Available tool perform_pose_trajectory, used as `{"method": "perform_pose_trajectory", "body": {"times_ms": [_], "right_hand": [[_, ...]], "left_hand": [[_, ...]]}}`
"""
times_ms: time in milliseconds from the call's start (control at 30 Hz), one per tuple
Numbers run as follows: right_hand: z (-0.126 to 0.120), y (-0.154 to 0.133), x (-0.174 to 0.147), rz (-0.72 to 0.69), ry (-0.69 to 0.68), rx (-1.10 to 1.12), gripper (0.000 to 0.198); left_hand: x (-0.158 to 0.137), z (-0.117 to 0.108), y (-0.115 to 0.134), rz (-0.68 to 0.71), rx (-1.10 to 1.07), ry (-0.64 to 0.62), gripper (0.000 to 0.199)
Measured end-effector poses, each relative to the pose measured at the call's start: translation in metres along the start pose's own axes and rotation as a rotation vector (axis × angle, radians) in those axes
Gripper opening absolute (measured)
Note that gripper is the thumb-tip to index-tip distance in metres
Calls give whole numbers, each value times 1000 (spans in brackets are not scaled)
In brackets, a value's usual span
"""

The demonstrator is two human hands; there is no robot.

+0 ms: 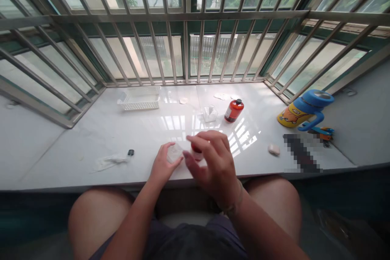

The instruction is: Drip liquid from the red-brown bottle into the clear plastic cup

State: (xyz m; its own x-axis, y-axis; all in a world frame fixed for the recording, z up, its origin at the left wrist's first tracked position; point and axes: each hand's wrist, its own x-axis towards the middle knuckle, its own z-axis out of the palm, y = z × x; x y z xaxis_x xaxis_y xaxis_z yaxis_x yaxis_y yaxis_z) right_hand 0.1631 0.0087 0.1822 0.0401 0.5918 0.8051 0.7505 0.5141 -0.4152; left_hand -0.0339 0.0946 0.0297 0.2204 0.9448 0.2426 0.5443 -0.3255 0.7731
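The left hand (163,166) pinches a small clear piece (174,152) between its fingers, the right hand (213,162) curls spread fingers over a red-capped container (196,151), on a glossy white counter (106,134) by a barred window (183,28)

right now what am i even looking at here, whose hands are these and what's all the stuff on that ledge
One picture, from a camera worn on a person's head, looking down past their knees at a white sill under a barred window. The left hand holds a small clear piece; the right hand covers a small red-and-white thing, too hidden to name. Also there: a white basket, a red bottle, a clear container, a blue-lidded yellow cup and crumpled wrapping.
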Motion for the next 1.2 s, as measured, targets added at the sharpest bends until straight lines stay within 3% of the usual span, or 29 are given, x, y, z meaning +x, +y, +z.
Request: {"method": "perform_pose_trajectory", "body": {"times_ms": [133,233,433,567,667,833,967,1033,1200], "right_hand": [[46,59,-31,191,-74,7,61],[76,83,-56,216,-61,40,33],[93,90,-67,227,60,57,33],[93,90,-65,170,68,83,25],[94,91,-64,165,81,70,24],[94,92,-64,148,71,64,24],[93,92,-63,146,78,87,25],[93,92,-63,145,80,94,25],[93,93,-63,147,80,88,23]], "left_hand": [[-2,-1,-3,58,-5,-51,54],[-3,-2,-4,82,-3,-61,56],[-7,-1,-6,131,15,-78,59],[-9,-8,-9,177,109,-103,90],[-8,-27,-12,212,181,-113,104],[-12,-75,-27,123,347,112,64],[-17,-112,-62,70,481,222,46],[-19,-128,-85,40,521,203,40],[-22,-152,-124,-59,577,119,49]]}}
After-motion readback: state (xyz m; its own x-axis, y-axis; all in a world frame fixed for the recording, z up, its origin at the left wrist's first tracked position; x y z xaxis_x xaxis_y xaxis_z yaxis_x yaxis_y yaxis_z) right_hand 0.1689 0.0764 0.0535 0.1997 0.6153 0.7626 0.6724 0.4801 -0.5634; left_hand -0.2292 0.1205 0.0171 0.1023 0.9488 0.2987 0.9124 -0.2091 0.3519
